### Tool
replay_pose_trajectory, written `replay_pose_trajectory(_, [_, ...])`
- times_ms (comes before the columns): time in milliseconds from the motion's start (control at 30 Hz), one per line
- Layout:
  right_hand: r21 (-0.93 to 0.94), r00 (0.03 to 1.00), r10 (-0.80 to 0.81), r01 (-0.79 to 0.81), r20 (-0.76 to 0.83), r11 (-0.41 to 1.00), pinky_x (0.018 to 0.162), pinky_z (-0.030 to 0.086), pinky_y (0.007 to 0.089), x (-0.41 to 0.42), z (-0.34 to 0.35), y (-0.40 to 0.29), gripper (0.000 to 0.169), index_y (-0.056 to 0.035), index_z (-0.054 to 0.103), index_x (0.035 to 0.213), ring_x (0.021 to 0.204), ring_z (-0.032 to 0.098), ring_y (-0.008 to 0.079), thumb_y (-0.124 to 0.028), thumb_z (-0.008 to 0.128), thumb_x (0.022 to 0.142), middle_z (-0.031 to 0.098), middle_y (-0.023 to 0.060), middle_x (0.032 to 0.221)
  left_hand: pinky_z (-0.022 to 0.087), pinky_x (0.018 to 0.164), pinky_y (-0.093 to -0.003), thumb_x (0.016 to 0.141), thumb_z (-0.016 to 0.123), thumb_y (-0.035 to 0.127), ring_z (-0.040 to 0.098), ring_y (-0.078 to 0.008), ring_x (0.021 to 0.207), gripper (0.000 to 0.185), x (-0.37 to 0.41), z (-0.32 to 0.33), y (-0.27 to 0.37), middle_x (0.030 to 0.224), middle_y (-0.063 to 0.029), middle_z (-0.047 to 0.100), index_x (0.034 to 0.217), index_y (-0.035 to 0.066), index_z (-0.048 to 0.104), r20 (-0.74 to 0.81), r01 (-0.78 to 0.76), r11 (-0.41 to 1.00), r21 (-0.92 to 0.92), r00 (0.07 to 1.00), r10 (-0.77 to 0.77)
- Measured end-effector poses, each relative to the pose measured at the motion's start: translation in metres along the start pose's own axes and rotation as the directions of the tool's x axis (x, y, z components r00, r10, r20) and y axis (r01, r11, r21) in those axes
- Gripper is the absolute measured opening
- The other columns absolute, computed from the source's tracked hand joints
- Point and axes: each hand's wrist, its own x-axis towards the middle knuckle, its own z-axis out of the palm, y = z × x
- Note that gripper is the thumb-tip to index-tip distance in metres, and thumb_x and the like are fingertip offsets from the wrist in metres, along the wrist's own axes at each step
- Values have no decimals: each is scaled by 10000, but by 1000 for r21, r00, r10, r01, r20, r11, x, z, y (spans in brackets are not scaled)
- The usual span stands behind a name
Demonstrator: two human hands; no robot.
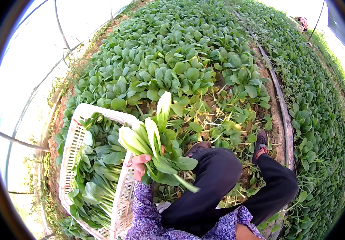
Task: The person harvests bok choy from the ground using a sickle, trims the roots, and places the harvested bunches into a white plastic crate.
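Observation:
My left hand [140, 165] grips a bunch of bok choy [142, 135] by its leafy part, with the pale stem bases pointing up and away from me. The bunch is beside the inner rim of a white plastic crate [108, 111], which stands to my left. Inside the crate lie many cut bok choy [105, 180], leaves and stems packed together. One loose stalk hangs from the bunch over my left thigh. My right hand is out of view; only a rolled purple sleeve and a bit of forearm show at the bottom edge.
Dense standing bok choy [166, 48] fills the bed ahead. Cut leaves and yellowed scraps [217, 120] lie on the soil by my shoes. A long edging strip [275, 81] runs along the right, with another planted bed [319, 126] beyond. Far off at upper right is a person [302, 22].

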Motion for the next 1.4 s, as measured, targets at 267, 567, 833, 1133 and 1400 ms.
replay_pose_trajectory(267, [107,915,-284,325,-285,940,420,383,162,-57,8,-62,384,48,402,1202,616,490,97,-248,439,958,551,198,1062,499,736,-360,503,607,133,599,-305,793,731,-52,13,30,940,-205,606,1185,-84,456,-38,-75,993,93,996,79])
replay_pose_trajectory(567, [210,523,-130,541,-842,815,443,392,148,-123,19,-98,445,66,389,1240,667,494,109,-277,441,962,533,230,1142,499,652,-359,454,663,71,593,-304,765,905,-96,34,45,1045,-206,555,1295,-62,357,70,-53,996,77,996,48])
replay_pose_trajectory(833, [472,916,337,-204,-216,858,361,323,143,-81,102,-35,616,37,447,1228,719,629,211,-179,739,730,592,216,1102,345,990,-343,524,779,46,454,-165,1122,887,-132,13,43,1209,-78,510,1326,60,398,334,-17,931,365,936,-114])
replay_pose_trajectory(1133, [121,903,418,-407,-95,905,468,395,169,-43,155,-45,355,32,581,1049,596,521,40,-46,731,737,618,29,788,310,1052,-378,520,809,138,397,-226,1255,1094,-154,27,111,1410,-109,349,1436,97,212,343,-201,894,401,938,57])
replay_pose_trajectory(1400, [173,799,532,-587,278,791,413,387,191,-25,197,-5,412,40,548,1051,507,449,22,-249,706,804,494,-36,638,425,967,-413,517,665,16,553,-308,1062,813,-146,-18,65,1185,-149,555,1287,-16,405,-145,-62,968,244,984,100])
